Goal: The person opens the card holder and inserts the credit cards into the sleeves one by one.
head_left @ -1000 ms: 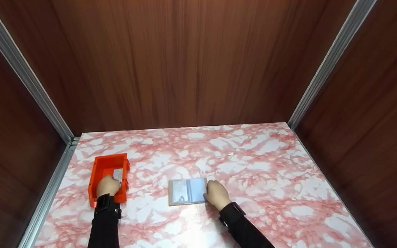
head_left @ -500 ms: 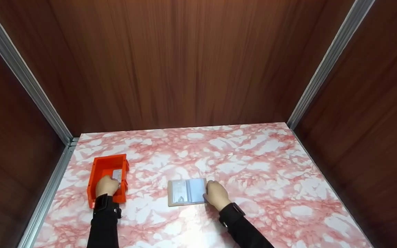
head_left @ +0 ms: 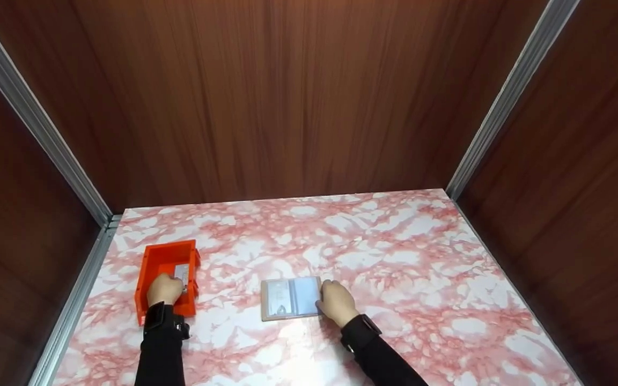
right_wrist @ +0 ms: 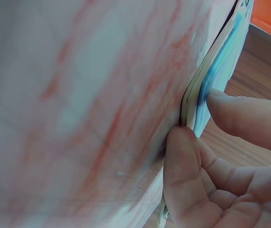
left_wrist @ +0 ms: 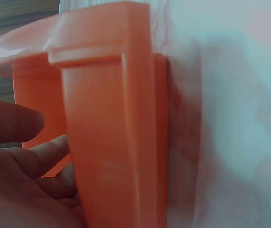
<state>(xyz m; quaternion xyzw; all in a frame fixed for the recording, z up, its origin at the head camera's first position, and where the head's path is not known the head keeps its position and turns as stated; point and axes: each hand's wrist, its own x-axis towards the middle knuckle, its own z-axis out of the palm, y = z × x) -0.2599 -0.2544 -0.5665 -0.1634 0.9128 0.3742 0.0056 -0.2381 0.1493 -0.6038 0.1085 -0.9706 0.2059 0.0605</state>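
Observation:
A small album with clear pockets (head_left: 304,296) lies spread on the table, its brown cover showing round the edges. A pale printed slip (head_left: 279,297) fills its left pocket; the right page looks bluish and plain. My right hand (head_left: 337,303) pinches the album's right edge, and in the right wrist view the thumb (right_wrist: 239,111) presses the page with fingers at the cover's edge. My left hand (head_left: 164,289) reaches down into an orange bin (head_left: 169,252), beside a pale card-like piece (head_left: 182,271). In the left wrist view its thumb (left_wrist: 19,121) stands apart from the fingers, whose tips the bin wall hides.
The table (head_left: 395,257) has a pink and white marbled top. Brown wood-grain panels (head_left: 266,107) close it in at the back and both sides, with grey metal posts (head_left: 507,102) at the corners. The bin stands near the left edge.

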